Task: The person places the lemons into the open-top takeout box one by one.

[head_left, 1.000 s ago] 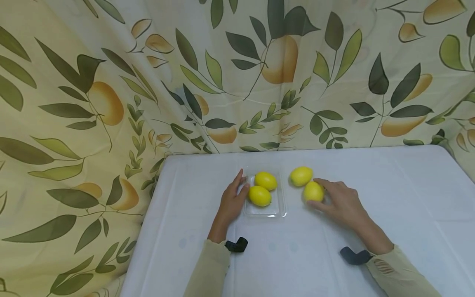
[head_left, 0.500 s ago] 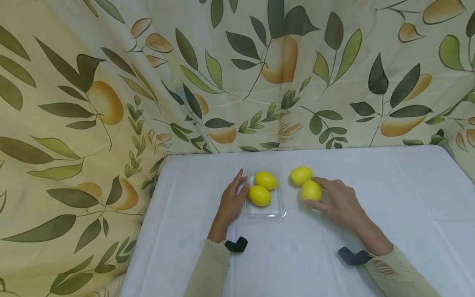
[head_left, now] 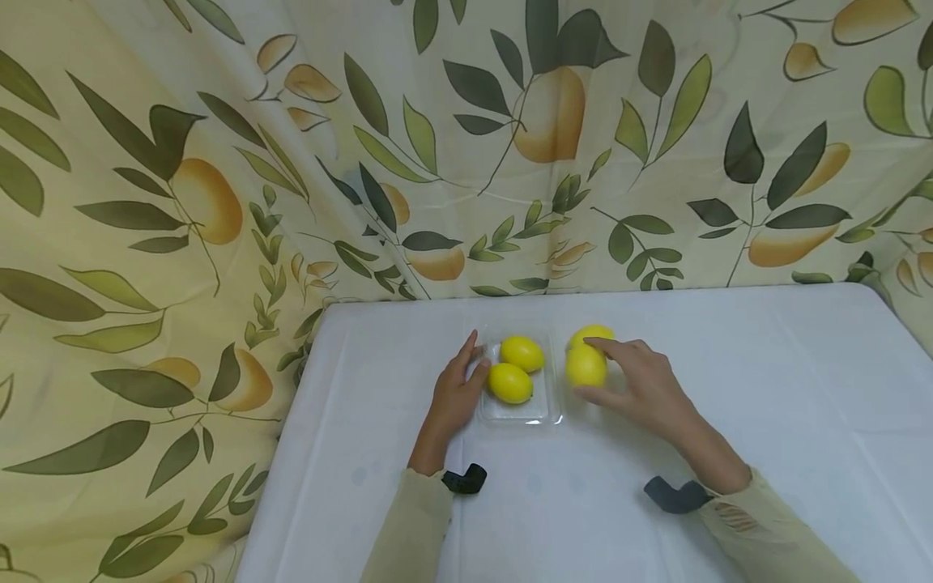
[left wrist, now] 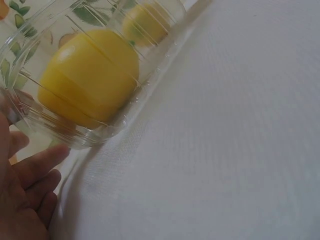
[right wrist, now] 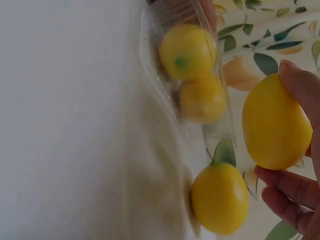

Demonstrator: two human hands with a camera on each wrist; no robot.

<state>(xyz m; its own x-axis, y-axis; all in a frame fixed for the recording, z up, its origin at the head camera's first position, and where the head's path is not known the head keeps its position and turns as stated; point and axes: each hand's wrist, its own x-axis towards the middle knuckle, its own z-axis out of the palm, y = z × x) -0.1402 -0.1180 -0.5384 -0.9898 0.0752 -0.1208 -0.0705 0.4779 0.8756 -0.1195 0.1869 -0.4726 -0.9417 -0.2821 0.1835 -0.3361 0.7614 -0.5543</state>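
- Lemon (head_left: 586, 366) sat pinched in the right hand (head_left: 645, 389), raised just right of the clear tray (head_left: 519, 411) and in front of a second loose lemon (head_left: 592, 333).
- Left hand (head_left: 453, 397) rested with relaxed fingers against the tray's left wall, grasping nothing.
- Two lemons (head_left: 510, 383) already lay inside the tray.
- Doing it well probably meant keeping the tray steadied, clearing its thin rim, and lowering the fruit into the bare near end.
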